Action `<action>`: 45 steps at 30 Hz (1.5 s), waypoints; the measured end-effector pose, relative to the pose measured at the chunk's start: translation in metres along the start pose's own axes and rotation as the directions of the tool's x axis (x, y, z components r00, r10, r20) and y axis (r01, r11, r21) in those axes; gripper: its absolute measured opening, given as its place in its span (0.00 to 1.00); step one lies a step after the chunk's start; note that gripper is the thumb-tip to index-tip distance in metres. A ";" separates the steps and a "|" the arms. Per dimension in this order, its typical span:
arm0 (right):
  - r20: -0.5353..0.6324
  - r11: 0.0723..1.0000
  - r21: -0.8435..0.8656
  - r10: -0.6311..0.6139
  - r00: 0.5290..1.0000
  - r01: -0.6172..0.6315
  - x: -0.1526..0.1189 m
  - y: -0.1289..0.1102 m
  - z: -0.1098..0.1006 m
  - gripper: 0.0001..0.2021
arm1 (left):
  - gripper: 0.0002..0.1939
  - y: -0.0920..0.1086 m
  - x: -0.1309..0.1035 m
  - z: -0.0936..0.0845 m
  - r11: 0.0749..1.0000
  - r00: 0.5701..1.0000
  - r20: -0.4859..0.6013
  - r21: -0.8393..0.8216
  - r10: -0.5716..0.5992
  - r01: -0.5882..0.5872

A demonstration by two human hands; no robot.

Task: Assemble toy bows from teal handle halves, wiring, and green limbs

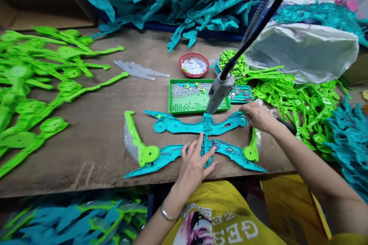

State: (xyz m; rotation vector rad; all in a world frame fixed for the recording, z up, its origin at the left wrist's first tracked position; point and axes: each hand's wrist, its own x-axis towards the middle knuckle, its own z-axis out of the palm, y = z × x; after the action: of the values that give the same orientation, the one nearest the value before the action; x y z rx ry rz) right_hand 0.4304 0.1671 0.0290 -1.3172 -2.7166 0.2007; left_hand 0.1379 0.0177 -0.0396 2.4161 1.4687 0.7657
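Observation:
Two long teal plastic pieces lie one behind the other on the table. On the nearer teal piece (pixel 169 154), which has thin wires and green arms (pixel 150 154) at both ends, my left hand (pixel 194 159) rests with its fingers spread. The farther teal piece (pixel 184 127) has round discs near its ends. At its right end is my right hand (pixel 257 115), fingers bent together near the tip; what they hold, if anything, is too small to tell. A grey electric screwdriver (pixel 220 93) hangs above the middle of the farther piece.
Behind stand a green tray of screws (pixel 198 103), a red basket (pixel 194 65) and a small teal tray (pixel 241 93). Green parts (pixel 66 51) are heaped left and right. A blue crate (pixel 224 35) of teal parts stands at the back, and a white bag (pixel 304 49) at right.

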 end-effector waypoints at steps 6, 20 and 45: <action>-0.071 0.993 -0.042 -0.117 0.991 0.114 -0.010 -0.059 0.018 0.19 | 0.18 -0.001 -0.003 0.003 1.000 1.000 -0.019 -0.020 -0.014 0.013; -0.102 0.971 -0.221 -0.111 0.989 0.086 -0.017 -0.098 -0.005 0.15 | 0.18 0.004 -0.009 0.005 0.995 0.999 -0.031 0.097 0.011 -0.008; 0.355 0.523 0.813 -0.099 0.930 -0.255 -0.014 -0.078 0.012 0.35 | 0.12 0.008 -0.008 0.005 0.996 1.000 -0.010 0.088 0.004 -0.003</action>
State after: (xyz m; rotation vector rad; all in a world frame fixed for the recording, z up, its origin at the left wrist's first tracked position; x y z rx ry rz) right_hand 0.3771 0.1075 0.0297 -1.1027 -2.1445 1.7028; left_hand 0.1437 0.0078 -0.0434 2.4824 1.5331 0.7300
